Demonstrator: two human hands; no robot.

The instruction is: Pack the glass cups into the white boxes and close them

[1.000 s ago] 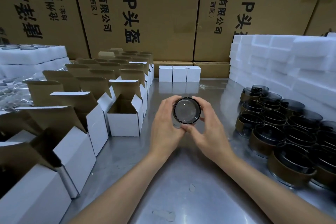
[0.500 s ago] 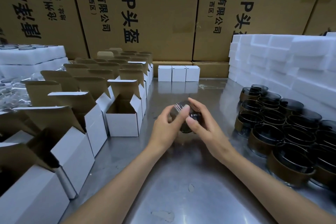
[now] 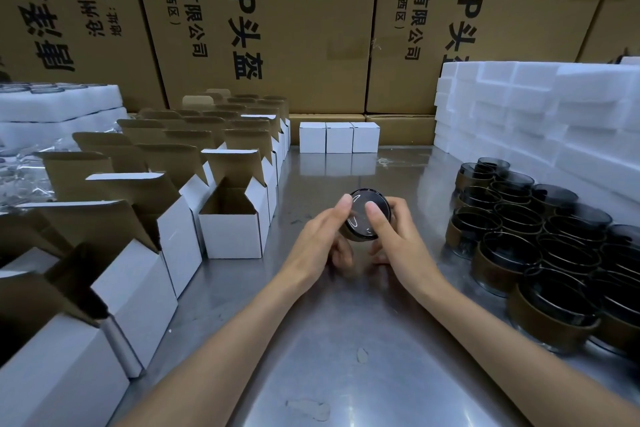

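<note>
**Cup held in both hands, tipped toward camera, above mid-tabletop**

The person holds one glass cup (image 3: 366, 215) between both hands above the middle of the metal tabletop (image 3: 329, 340). The cup is tipped on its side: a round face points up and toward the camera, so its axis runs from the camera away and downward. Can't tell whether that face is the base or the mouth; it's glossy with reflections. A brown band shows at the lower edge.

Left hand (image 3: 317, 246): thumb tip on the cup's upper-left rim, remaining fingers curled underneath, so it grips the cup. Right hand (image 3: 398, 246): thumb pressed flat on the round face, other fingers wrapped behind and below, so it is also gripping. The cup appears clear of the tabletop, with a shadow below the hands.

Nearest open white box (image 3: 235, 229) stands left of the hands, upright, flaps up, inside visible and brown. It is near the cup but apart from it. More open boxes (image 3: 138, 270) run in rows along the left side toward the camera and back to the wall.

Three closed white boxes (image 3: 338, 137) sit side by side, touching, at the far edge of the tabletop.

Right side: a cluster of dark glass cups (image 3: 526, 246) with brown bands, upright, mouths up, packed close. Behind them a stack of white foam blocks (image 3: 540, 114). Large cardboard cartons (image 3: 277, 28) with black print form the back wall.
</note>
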